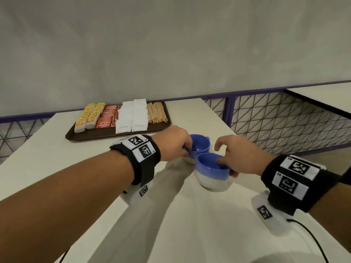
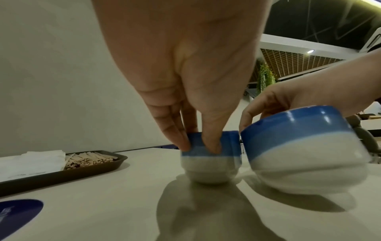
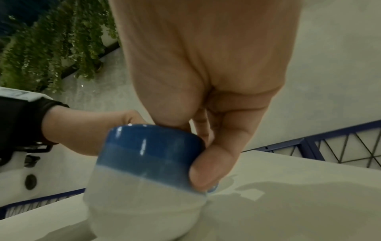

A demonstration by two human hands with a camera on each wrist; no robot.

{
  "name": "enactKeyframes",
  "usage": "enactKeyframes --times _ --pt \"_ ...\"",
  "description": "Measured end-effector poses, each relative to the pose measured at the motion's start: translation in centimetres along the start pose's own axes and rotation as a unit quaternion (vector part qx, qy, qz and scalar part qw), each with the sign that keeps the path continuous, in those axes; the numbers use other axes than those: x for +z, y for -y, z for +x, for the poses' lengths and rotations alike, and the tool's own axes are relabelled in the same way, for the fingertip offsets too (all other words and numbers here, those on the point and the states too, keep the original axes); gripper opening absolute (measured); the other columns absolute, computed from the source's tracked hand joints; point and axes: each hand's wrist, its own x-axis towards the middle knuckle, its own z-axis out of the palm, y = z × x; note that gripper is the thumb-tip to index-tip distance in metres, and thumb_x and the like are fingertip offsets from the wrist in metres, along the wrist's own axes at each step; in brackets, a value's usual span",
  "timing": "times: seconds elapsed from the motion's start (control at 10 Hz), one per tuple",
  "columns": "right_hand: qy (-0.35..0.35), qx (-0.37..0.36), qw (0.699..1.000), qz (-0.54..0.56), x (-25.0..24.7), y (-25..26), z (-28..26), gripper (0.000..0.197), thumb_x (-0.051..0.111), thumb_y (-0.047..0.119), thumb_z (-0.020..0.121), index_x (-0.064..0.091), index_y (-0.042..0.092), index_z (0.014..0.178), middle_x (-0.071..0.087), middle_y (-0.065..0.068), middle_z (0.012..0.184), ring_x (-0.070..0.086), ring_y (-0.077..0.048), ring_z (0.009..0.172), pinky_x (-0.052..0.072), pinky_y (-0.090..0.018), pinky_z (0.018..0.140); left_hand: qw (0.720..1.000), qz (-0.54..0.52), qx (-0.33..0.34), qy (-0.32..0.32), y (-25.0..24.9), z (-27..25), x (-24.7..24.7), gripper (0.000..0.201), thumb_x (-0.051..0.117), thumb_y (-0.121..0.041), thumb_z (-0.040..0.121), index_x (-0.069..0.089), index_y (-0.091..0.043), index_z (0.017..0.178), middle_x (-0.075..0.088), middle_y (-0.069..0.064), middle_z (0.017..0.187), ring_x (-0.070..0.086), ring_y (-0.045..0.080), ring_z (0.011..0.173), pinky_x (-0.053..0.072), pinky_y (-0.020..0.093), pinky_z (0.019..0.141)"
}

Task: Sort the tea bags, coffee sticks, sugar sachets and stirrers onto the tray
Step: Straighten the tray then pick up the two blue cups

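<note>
A dark brown tray (image 1: 91,135) at the table's far left holds yellow tea bags (image 1: 90,115), red coffee sticks (image 1: 108,116), white sugar sachets (image 1: 133,116) and wooden stirrers (image 1: 157,112) in rows. My left hand (image 1: 175,144) pinches the rim of a blue-and-white cup (image 1: 201,147) standing on the table; in the left wrist view this cup (image 2: 210,161) is gripped by my fingertips (image 2: 212,146). My right hand (image 1: 237,154) grips the rim of a second blue-and-white cup (image 1: 210,173), thumb outside and fingers inside, and the cup (image 3: 144,179) tilts just above the table.
The white table (image 1: 190,224) ends at a purple wire-mesh rail (image 1: 275,120) on the right and far side. A grey wall rises behind. A dark blue round patch (image 2: 18,213) lies on the table near my left wrist. Cables trail from both wrist units.
</note>
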Motion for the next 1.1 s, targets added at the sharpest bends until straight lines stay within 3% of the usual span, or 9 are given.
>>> enactKeyframes --times 0.1,0.4,0.5,0.6,0.7,0.8,0.9,1.0,1.1 --pt "-0.012 -0.006 1.0 -0.019 -1.1 -0.8 2.8 0.02 0.06 0.009 0.095 0.061 0.022 0.109 0.062 0.006 0.047 0.066 -0.012 0.044 0.056 -0.025 0.054 1.0 0.008 -0.01 -0.007 1.8 2.7 -0.1 0.016 0.065 -0.021 0.093 0.077 -0.017 0.102 0.065 -0.002 0.088 0.06 0.018 0.082 0.044 0.025 0.072" --pt "-0.03 0.001 0.998 -0.061 -2.2 -0.7 14.3 0.018 0.063 0.011 0.098 0.061 0.021 0.113 0.063 0.004 0.072 0.067 -0.013 0.06 0.058 -0.024 0.064 0.997 -0.005 -0.078 -0.02 9.1 11.9 -0.9 0.019 0.065 -0.015 0.092 0.077 -0.015 0.107 0.072 0.005 0.105 0.065 0.021 0.093 0.05 0.029 0.084" --pt "-0.027 0.018 0.995 -0.096 -2.2 0.2 18.7 0.032 0.072 0.006 0.09 0.065 0.016 0.12 0.068 0.001 0.084 0.071 -0.022 0.082 0.061 -0.037 0.086 0.995 -0.02 -0.095 -0.028 10.9 14.4 -1.2 0.025 0.062 -0.012 0.094 0.074 -0.014 0.117 0.07 0.005 0.116 0.061 0.018 0.097 0.047 0.029 0.086" --pt "-0.035 0.038 0.995 -0.083 -2.4 1.0 22.7 0.028 0.068 0.004 0.09 0.067 0.007 0.118 0.073 -0.009 0.097 0.073 -0.025 0.084 0.062 -0.038 0.079 0.991 -0.041 -0.095 -0.082 12.6 16.0 -1.0 0.036 0.063 -0.013 0.094 0.063 -0.016 0.13 0.063 0.006 0.127 0.059 0.024 0.113 0.048 0.035 0.098" --pt "-0.054 0.045 0.997 -0.01 -2.4 1.4 25.9 0.023 0.056 0.0 0.095 0.067 0.0 0.115 0.069 -0.018 0.097 0.071 -0.025 0.069 0.059 -0.03 0.053 0.993 -0.044 -0.081 -0.077 13.6 16.2 -0.9 0.036 0.059 -0.011 0.095 0.063 -0.017 0.13 0.063 0.008 0.128 0.059 0.026 0.115 0.048 0.037 0.098" --pt "-0.053 0.046 0.997 -0.004 -2.0 1.6 27.9 0.024 0.057 0.0 0.095 0.067 0.0 0.117 0.069 -0.017 0.1 0.071 -0.024 0.072 0.058 -0.027 0.051 0.994 -0.049 -0.091 -0.023 14.2 16.1 -0.7 0.047 0.052 -0.004 0.095 0.057 -0.019 0.139 0.06 0.006 0.137 0.057 0.021 0.116 0.044 0.03 0.097" --pt "-0.059 0.053 0.995 -0.067 -1.6 2.2 28.7 0.029 0.07 0.011 0.093 0.068 0.003 0.121 0.072 -0.014 0.112 0.072 -0.027 0.091 0.061 -0.033 0.075 0.991 -0.071 -0.11 -0.002 15.2 16.3 -0.5 0.052 0.048 -0.005 0.097 0.047 -0.023 0.146 0.055 0.005 0.143 0.053 0.02 0.12 0.041 0.029 0.095" --pt "-0.038 0.04 0.996 -0.066 -1.2 2.7 30.4 0.032 0.065 0.012 0.096 0.065 -0.001 0.126 0.069 -0.014 0.116 0.071 -0.025 0.089 0.061 -0.029 0.067 0.988 -0.088 -0.125 0.015 16.0 16.6 -0.4 0.047 0.046 -0.009 0.099 0.046 -0.023 0.144 0.059 0.005 0.135 0.054 0.019 0.112 0.04 0.03 0.091" --pt "-0.05 0.039 0.998 0.019 -0.6 3.6 30.7 0.037 0.062 0.031 0.1 0.067 0.004 0.124 0.067 -0.01 0.123 0.069 -0.025 0.105 0.059 -0.031 0.085 0.986 -0.076 -0.15 0.016 16.8 17.2 -0.3 0.048 0.048 -0.011 0.097 0.046 -0.024 0.143 0.06 0.004 0.132 0.057 0.022 0.114 0.048 0.037 0.099"
